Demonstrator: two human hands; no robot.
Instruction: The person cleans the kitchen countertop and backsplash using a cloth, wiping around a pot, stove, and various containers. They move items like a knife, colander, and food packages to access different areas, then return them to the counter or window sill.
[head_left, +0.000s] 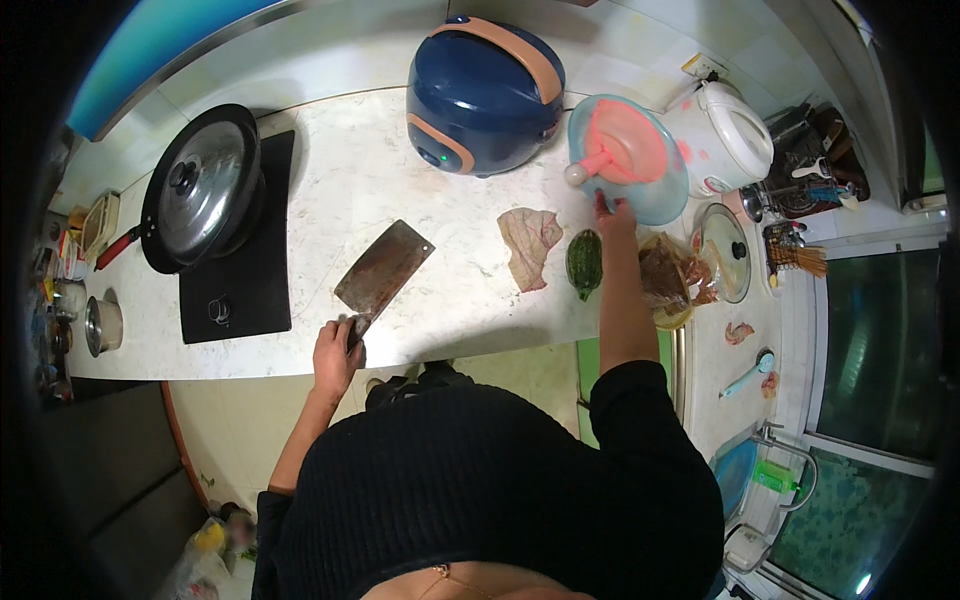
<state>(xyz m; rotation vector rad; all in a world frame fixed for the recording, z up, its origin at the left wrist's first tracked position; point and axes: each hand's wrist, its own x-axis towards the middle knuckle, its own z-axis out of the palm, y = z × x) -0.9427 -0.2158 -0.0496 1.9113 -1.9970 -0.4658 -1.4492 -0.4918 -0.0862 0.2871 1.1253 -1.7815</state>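
On the white marbled countertop (457, 315) lies a cleaver (386, 266) with a stained, dark blade. My left hand (335, 358) grips its handle near the counter's front edge. Farther right, the fingers of my right hand (616, 214) are at the lower rim of a translucent light-blue round plastic dish (667, 199). Whether they grip it cannot be told. A pink piece with a pale-knobbed rod (576, 174) shows on the dish. Beside my right forearm is a dark green striped squash (584, 264), left of which lies a crumpled brownish cloth (531, 244).
A blue rice cooker (480, 97) stands at the back, a white electric pot (720, 139) to its right. At left, a lidded wok (199, 187) sits over a black cooktop (247, 307). Bagged food (664, 277) and a glass lid (727, 255) lie right of my forearm.
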